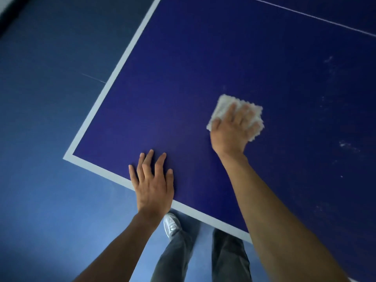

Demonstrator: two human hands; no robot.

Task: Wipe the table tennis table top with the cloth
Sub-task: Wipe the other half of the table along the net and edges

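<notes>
Cloth sits on the table top beneath the right hand, fingers flat and spread, while the empty left hand rests splayed at the near edge; firm overlapping strokes rightward should catch the smudges.

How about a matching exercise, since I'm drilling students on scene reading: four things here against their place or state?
Things:
1. left hand
2. right hand
3. cloth
4. shoe

Place or state:
A. on the floor, below the table edge
B. flat across the table's near white border
C. white, pinned against the blue top
D. pressing down on fabric

Pairs: 1-B, 2-D, 3-C, 4-A.
</notes>
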